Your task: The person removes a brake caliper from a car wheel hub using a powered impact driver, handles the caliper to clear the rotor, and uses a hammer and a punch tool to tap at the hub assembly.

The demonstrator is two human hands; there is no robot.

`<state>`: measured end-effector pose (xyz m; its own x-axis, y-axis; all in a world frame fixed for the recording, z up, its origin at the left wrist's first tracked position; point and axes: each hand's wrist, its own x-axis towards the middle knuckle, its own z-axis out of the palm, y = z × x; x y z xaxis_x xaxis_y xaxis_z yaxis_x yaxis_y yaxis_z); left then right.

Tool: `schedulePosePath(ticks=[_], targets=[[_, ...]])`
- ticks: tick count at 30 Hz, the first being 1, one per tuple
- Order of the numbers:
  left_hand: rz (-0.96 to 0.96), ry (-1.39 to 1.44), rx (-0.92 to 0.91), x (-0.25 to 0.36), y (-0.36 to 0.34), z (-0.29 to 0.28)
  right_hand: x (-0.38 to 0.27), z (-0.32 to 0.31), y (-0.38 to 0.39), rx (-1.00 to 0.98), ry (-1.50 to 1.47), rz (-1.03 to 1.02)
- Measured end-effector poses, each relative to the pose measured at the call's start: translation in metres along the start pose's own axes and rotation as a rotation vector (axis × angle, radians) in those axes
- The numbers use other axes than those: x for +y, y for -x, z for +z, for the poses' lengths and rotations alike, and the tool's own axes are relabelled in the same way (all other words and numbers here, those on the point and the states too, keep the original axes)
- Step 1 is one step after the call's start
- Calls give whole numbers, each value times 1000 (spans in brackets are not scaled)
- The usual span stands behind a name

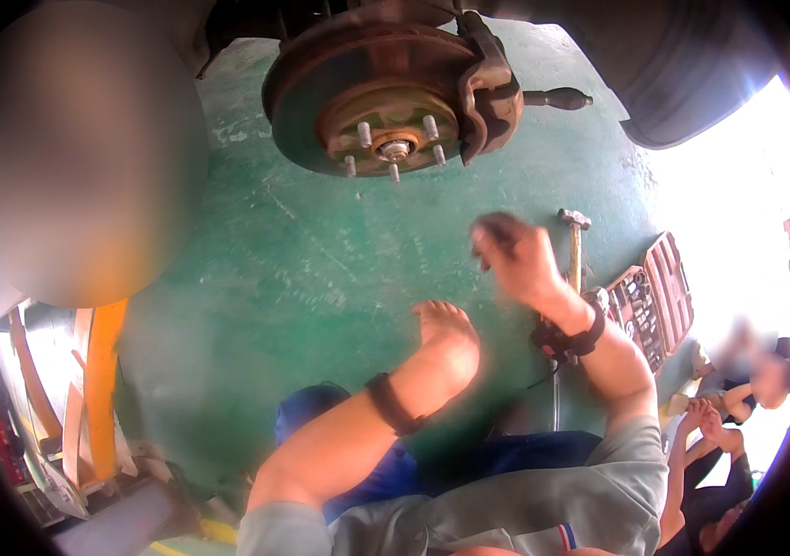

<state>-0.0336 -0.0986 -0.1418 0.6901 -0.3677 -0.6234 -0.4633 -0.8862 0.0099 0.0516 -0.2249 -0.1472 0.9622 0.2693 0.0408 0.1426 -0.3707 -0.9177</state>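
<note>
Above my hands hangs a rusty brake disc (pixel 349 139) with protruding studs and a central hub nut; a caliper (pixel 497 111) sits on its right side. My right hand (pixel 515 259) is raised below the caliper, motion-blurred, with its fingers curled around something dark that I cannot make out. My left hand (pixel 446 338) is lower, left of the right, its fingers curled downward and their undersides hidden. A hammer (pixel 576 246) lies on the floor beyond my right hand, beside an open socket case (pixel 662 292). A power tool (pixel 548 343) is partly hidden behind my right wrist.
The green floor (pixel 321 241) spreads beneath the disc. A dark wheel-arch liner (pixel 682 65) hangs at upper right. A yellow upright (pixel 103 389) and panels stand at left, under a large blurred area. Other people's hands (pixel 710 422) and arms appear at lower right.
</note>
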Motion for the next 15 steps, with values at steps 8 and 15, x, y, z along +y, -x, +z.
schedulePosePath(ticks=[8,15], targets=[[67,-20,-110,-2,3,-6,-22,-106,-116,507,-588,177],[130,-6,-133,-9,0,-9,-18,-95,-131,619,-604,40]])
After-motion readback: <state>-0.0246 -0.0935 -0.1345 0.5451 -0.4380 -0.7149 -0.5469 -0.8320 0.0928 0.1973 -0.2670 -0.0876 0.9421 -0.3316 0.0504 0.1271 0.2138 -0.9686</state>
